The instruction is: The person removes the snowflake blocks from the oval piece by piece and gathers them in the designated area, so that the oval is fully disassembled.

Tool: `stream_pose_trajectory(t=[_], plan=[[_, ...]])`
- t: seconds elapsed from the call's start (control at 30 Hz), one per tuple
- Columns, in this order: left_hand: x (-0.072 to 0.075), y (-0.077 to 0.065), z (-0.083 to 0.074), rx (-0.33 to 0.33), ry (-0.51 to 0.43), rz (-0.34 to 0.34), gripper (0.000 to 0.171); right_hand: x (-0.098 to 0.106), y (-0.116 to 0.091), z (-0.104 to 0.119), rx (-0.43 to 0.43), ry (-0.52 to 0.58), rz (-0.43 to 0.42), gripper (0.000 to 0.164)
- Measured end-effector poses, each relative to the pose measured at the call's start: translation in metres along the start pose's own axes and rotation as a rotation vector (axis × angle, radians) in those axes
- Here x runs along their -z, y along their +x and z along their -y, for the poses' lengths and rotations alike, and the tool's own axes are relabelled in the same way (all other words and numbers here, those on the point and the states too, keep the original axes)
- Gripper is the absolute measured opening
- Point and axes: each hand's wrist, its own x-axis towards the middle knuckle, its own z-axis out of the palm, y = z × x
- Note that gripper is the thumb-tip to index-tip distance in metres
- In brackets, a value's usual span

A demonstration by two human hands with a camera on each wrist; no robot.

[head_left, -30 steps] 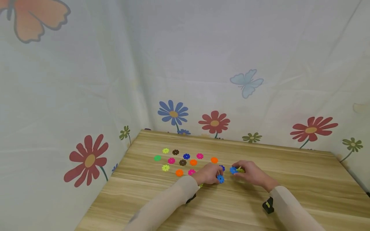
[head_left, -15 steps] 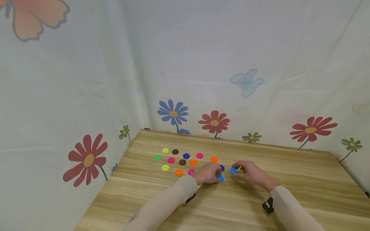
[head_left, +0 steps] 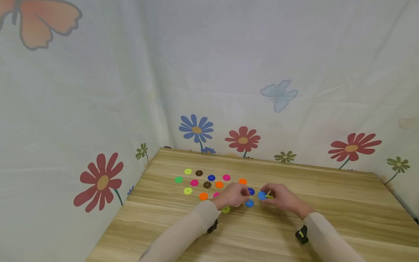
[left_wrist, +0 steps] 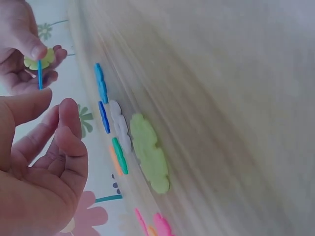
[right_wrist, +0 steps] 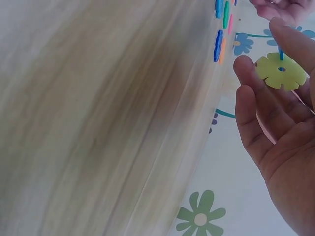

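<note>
My right hand (head_left: 283, 196) holds a light blue notched plastic disc (head_left: 262, 195) joined at an angle to a yellow disc (right_wrist: 281, 71). In the left wrist view, the blue disc shows edge-on beneath the right thumb. My left hand (head_left: 235, 194) hovers over the front right of the spread of discs. Its thumb and loosely bent fingers (left_wrist: 71, 142) stand apart with nothing between them. Close to its fingertips, another light blue disc (head_left: 249, 203) lies flat on the wooden table, beside a dark blue disc (head_left: 251, 191). A yellow-green disc (head_left: 226, 209) lies below the left wrist.
Several loose discs lie left of the hands, among them green (head_left: 178, 179), brown (head_left: 207, 185), pink (head_left: 194, 183) and orange (head_left: 203, 196) ones. Some are partly hidden by the left hand. A flower-printed curtain (head_left: 209, 72) closes off the table's (head_left: 327, 196) back and left side.
My left hand has let go of the light blue disc and moved slightly up and left, uncovering the yellow-green one. The right hand's joined discs have shifted slightly left and turned.
</note>
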Motion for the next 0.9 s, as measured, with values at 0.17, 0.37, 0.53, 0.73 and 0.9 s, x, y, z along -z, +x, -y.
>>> stream_pose_trajectory(t=[0.17,0.37,0.53,0.73,0.9], plan=[[0.001,-0.006,-0.001,0.049,-0.182,0.009,0.011,-0.003,0.002,0.002,0.019,0.002,0.004,0.027],[0.000,-0.010,-0.003,0.091,-0.321,0.008,0.020,-0.005,0.003,0.008,0.057,-0.011,-0.005,0.027],[-0.002,-0.008,-0.005,0.130,-0.414,0.010,0.023,-0.006,0.004,0.014,0.102,-0.009,-0.015,0.027],[-0.005,-0.006,-0.005,0.124,-0.435,0.001,0.022,-0.007,0.005,0.014,0.117,-0.017,-0.024,0.028],[-0.007,-0.005,-0.005,0.104,-0.450,-0.002,0.023,-0.008,0.005,0.015,0.110,-0.010,-0.015,0.027]])
